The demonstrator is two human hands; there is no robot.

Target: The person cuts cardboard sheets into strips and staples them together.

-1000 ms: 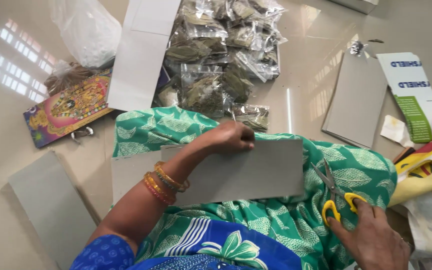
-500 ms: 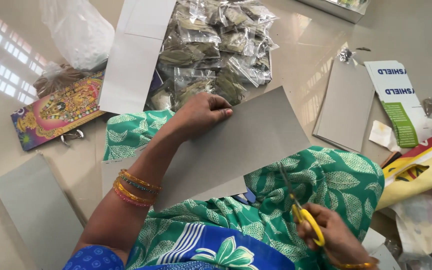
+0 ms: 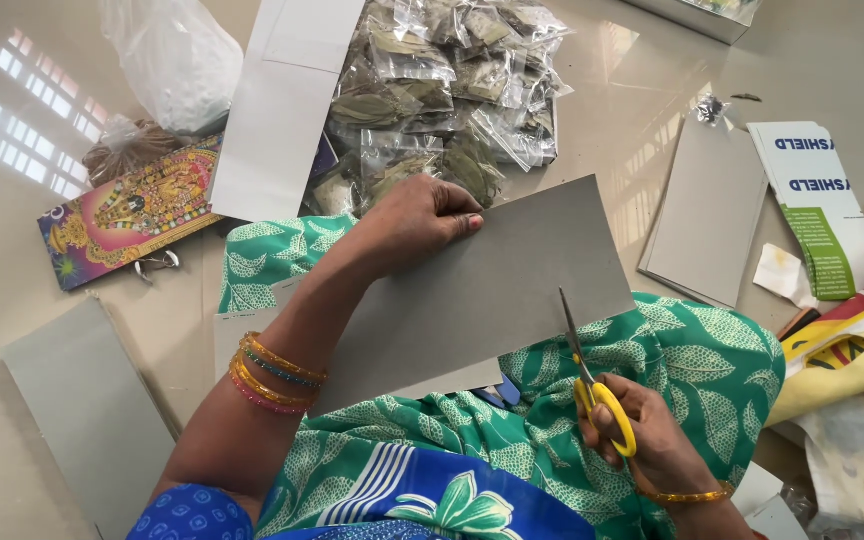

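1. Scissors (image 3: 592,385) with yellow handles sit in the right hand (image 3: 652,440), fingers curled tight through the loops, blades pointing up and away from the person.
2. The blade tips lie over the lower right edge of a grey cardboard sheet (image 3: 482,285), which is held tilted above the lap.
3. The left hand (image 3: 417,215) pins the sheet's upper left edge, fingers folded over the top face and closed on the board.
4. Stacked bangles (image 3: 272,372) in orange, gold and pink ring the left forearm; a thin gold bangle (image 3: 687,495) circles the right wrist.
5. Under the sheet spreads green leaf-print cloth (image 3: 692,370) across the knees, with a blue and white patch nearer the body.
6. Beyond the left hand lies a heap of clear packets (image 3: 452,90) filled with dried leaves, just beside a long white card (image 3: 277,120).
7. Far left on the glossy floor: a colourful printed picture card (image 3: 127,215), a clear plastic bag (image 3: 177,60) above it, and another grey board (image 3: 87,415) down by the left elbow.
8. Over on the right, well apart from the scissors, more grey boards (image 3: 707,215) lie stacked, next to a white, blue and green printed box flap (image 3: 817,205).
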